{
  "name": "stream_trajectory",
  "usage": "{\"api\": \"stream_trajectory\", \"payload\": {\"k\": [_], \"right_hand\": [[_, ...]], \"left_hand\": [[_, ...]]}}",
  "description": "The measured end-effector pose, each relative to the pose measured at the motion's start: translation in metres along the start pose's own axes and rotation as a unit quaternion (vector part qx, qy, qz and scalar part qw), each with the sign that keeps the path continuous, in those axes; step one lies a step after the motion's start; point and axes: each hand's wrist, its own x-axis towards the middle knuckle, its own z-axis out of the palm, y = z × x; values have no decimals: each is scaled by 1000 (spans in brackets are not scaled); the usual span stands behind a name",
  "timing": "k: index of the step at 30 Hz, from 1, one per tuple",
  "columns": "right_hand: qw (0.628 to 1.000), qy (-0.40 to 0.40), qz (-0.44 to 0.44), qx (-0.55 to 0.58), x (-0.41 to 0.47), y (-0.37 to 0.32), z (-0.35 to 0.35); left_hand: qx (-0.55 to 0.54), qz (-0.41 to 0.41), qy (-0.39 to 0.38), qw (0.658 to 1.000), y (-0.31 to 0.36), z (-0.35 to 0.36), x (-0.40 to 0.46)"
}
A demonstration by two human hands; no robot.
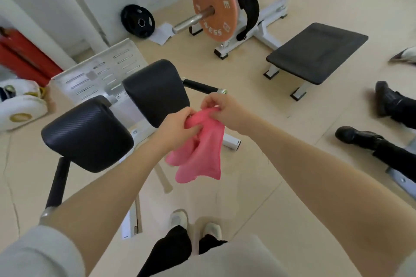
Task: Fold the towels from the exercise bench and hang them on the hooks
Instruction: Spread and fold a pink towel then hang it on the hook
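Observation:
A pink towel (200,153) hangs in the air in front of me, bunched at its top edge and drooping in loose folds. My left hand (177,126) grips the top of the towel from the left. My right hand (221,109) pinches the same top edge from the right, close beside the left hand. Just behind my hands stands an exercise bench with two black pads (155,90), and no towel lies on them. No hooks are in view.
A flat black bench (315,51) stands at the right. An orange weight plate (213,4) on a bar sits at the back, with a black plate (137,20) against the wall. Another person's black boots (358,137) lie at the right. My own feet (195,222) are below.

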Motion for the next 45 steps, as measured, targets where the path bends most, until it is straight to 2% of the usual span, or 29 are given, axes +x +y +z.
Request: {"api": "stream_trajectory", "payload": {"k": [3,5,7,9,10,13,17,21,25,30,37,41,45], "right_hand": [[998,50,27,25,11,-7,8],[998,39,21,-43,16,-15,19],[994,14,-1,-112,15,-29,27],[992,-24,-35,-120,10,-45,33],[991,-44,-53,-117,8,-52,35],[987,-106,-83,-84,1,-70,37],[979,-192,-73,-7,-3,-90,52],[976,-189,-78,71,5,-107,63],[962,-238,-94,93,15,-124,75],[954,-259,-108,102,26,-149,98],[959,-231,-111,125,44,-190,144],[954,-184,-95,218,61,-204,151],[939,-90,-55,328,77,-205,156]], "left_hand": [[-38,-22,59,997,2,-10,-14],[-79,-47,82,992,2,-15,-25],[-94,-57,45,993,-1,-21,-35],[-130,-54,-1,990,-3,-29,-44],[-161,-63,0,985,-5,-33,-47],[-213,-90,43,972,-12,-52,-54],[-165,-46,0,985,-28,-75,-63],[-116,-16,9,993,-42,-98,-74],[-169,13,10,985,-54,-112,-86],[-178,32,-1,983,-78,-128,-96],[-121,-7,-10,993,-115,-173,-101],[-50,-62,8,997,-159,-193,-105],[18,-123,36,992,-208,-210,-110]]}}
